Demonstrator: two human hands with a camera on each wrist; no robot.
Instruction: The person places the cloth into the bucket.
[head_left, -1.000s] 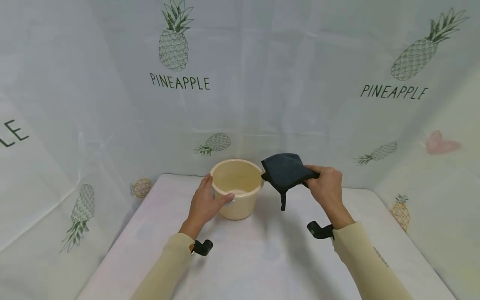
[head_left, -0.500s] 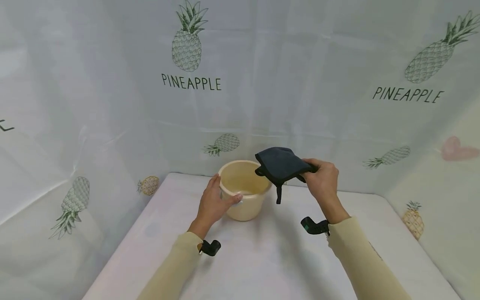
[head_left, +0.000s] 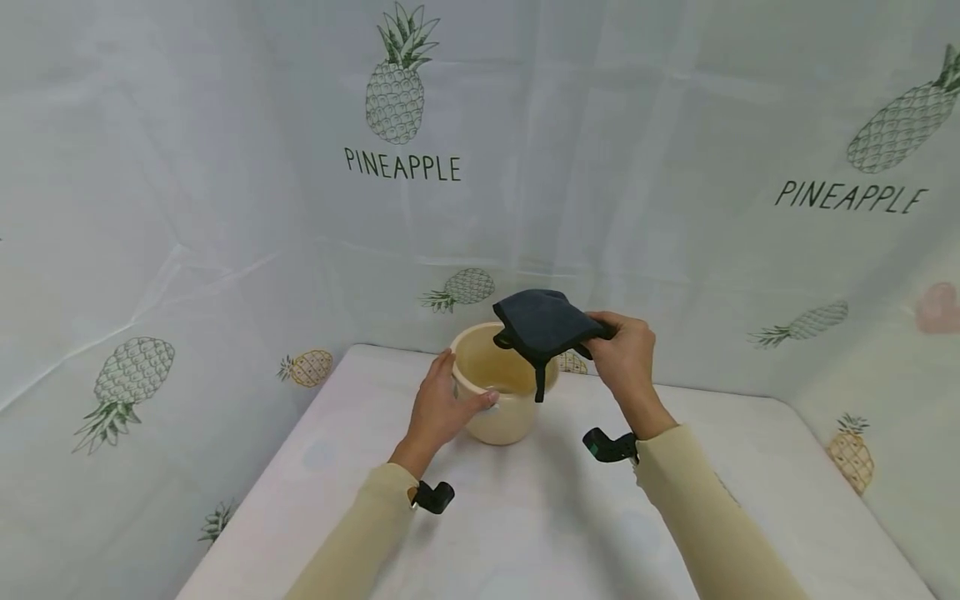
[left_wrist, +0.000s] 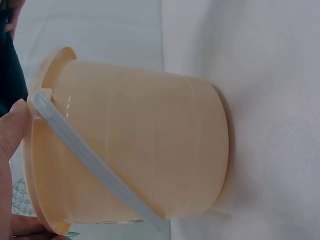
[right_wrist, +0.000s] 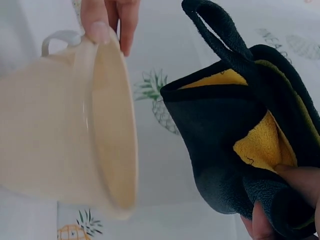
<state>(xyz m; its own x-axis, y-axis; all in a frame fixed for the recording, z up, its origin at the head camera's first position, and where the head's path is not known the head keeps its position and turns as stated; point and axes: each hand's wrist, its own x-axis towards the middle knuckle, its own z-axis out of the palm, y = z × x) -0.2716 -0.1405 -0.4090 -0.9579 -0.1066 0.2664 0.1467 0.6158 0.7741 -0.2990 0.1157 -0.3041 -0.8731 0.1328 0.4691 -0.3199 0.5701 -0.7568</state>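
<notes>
One cream bucket (head_left: 504, 418), plastic-looking, standing on a pale tabletop (head_left: 450, 533) near the pineapple-printed backdrop (head_left: 570, 208); the head view gives its round mouth. One left hand (head_left: 438, 414), holding the bucket's rim, thumb on the near side, fingers spread round to the left. One grey handle (left_wrist: 100, 167), plain only from the left wrist, slanting down across the bucket's side, its upper end beside the thumb. One right hand (head_left: 628, 354), pinching a dark cloth (head_left: 543, 319) by one edge between thumb and fingers. The right wrist alone shows the cloth's yellow inner face (right_wrist: 260, 142), and a gap between cloth and rim. The cloth: dark blue-grey, bordered in black, loosely folded, one black loop (head_left: 540, 382) hanging from a corner; from the head view, it is held up partly across the bucket's mouth.
</notes>
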